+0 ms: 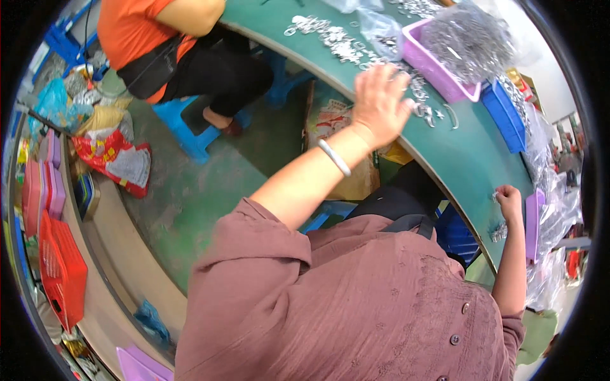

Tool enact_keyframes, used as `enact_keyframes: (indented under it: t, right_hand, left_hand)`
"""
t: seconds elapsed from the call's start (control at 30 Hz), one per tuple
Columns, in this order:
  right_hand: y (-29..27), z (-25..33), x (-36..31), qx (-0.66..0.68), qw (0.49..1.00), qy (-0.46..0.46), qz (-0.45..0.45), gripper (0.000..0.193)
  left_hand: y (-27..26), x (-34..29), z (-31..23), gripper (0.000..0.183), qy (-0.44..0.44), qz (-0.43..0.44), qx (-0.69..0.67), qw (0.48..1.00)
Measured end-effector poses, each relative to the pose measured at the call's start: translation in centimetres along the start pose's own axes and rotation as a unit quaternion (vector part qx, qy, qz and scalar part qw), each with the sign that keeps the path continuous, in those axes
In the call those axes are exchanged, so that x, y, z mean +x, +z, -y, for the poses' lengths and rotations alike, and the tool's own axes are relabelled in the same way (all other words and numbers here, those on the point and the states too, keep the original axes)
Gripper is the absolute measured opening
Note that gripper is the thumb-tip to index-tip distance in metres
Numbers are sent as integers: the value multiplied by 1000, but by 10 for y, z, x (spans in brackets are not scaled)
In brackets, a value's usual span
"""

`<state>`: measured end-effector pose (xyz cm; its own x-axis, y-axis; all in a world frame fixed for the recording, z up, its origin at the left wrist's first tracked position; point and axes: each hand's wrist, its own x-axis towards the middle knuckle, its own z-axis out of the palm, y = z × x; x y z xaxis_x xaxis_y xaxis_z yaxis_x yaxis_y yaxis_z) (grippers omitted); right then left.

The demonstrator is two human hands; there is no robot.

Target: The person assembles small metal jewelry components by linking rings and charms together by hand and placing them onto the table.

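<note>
My left hand (pixel 382 108), with a pale bangle (pixel 335 157) on its wrist, stretches over the near edge of the green table (pixel 470 162). Its fingers are extended and somewhat apart, and I see nothing held in them. Beyond and around its fingertips lies a long scatter of small silvery metal pieces (pixel 333 39), some of them ring-shaped or curved. My right hand (pixel 510 204) is further right above the table, its fingertips pinched on a small silvery metal piece (pixel 495 197) whose exact kind is too small to make out. Close by that hand sits a little heap of metal pieces (pixel 499 233).
A pink basket (pixel 438 70) bearing a clear bag of metal parts (pixel 470 39) and a blue bin (pixel 504 116) stand along the table's far side. A purple tray (pixel 535 225) lies beyond my right hand. A person in orange (pixel 136 47) sits on a blue stool (pixel 184 130).
</note>
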<state>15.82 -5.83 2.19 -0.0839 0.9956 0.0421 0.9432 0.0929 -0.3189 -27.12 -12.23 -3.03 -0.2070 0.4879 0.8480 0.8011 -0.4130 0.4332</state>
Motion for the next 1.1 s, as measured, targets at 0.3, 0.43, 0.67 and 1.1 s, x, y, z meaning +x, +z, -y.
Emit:
enact_keyframes:
  t: [0.3,0.43,0.67,1.1]
  right_hand:
    - [-10,-8,-34,-24,962,-193,-192,21]
    - [-36,34,-97,233,927,-250,-152,20]
    - [-2,13,-133,418,805,-373,194,18]
    - [241,-23,-109,168,827,-20,536,99]
  left_hand:
    - [41,6,-3,59,-77,65,166,981]
    - [39,9,-2,58,-110,96,199,969]
    - [46,13,-3,60,-52,101,238,965]
    - [4,-158,-55,68,-344,53,236,907]
